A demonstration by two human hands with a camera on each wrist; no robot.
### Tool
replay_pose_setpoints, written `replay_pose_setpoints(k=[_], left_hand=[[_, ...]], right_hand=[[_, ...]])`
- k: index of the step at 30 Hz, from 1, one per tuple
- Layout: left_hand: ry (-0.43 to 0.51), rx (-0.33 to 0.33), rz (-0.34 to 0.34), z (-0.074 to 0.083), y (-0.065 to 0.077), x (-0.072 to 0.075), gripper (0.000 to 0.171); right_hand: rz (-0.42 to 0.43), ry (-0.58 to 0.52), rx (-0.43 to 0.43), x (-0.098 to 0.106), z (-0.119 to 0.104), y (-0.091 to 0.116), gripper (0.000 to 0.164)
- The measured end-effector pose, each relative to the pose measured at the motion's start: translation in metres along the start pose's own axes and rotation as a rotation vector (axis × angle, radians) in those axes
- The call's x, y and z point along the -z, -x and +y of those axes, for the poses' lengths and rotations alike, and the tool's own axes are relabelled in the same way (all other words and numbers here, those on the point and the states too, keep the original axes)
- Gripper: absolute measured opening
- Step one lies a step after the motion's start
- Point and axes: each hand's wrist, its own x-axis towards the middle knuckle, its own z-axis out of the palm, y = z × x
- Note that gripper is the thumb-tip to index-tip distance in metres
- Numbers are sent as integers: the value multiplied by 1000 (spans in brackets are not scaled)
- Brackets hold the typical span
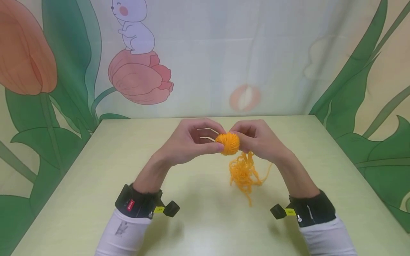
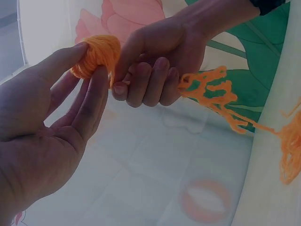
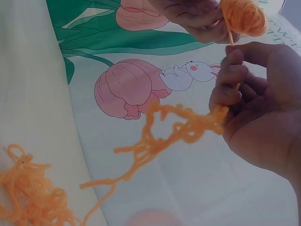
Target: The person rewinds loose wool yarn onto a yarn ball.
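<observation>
A small orange ball of yarn point(image 1: 228, 144) is held up above the table. My left hand point(image 1: 184, 142) grips it between thumb and fingertips, as the left wrist view also shows. Close beside it, my right hand point(image 1: 261, 140) pinches the strand that runs off the ball, its fingers curled round the yarn. From under the right hand hangs a loose tangle of yarn point(image 3: 164, 129). Farther down, more loose yarn point(image 3: 35, 193) lies in a heap on the table, joined to the hanging part by a strand.
The pale table point(image 1: 96, 199) reaches back to a curtain point(image 1: 205, 60) printed with tulips, leaves and a white rabbit. A black band point(image 1: 139, 201) with a small camera sits on the left wrist, and another black band point(image 1: 312, 209) on the right.
</observation>
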Motion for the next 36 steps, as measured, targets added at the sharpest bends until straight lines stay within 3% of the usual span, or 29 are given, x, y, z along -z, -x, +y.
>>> replay_pose_setpoints(k=[6, 16, 24, 36], left_hand=[[-150, 6, -34, -2, -2, -2, 28], [-358, -1, 57, -7, -3, 1, 25], [-406, -33, 160, -11, -5, 5, 22], [-376, -68, 385, -13, -7, 8, 28]], right_hand=[[73, -58, 29, 2, 1, 1, 21], [96, -76, 65, 0, -2, 2, 18], [69, -50, 94, -3, -8, 4, 15], [0, -29, 122, -11, -11, 4, 17]])
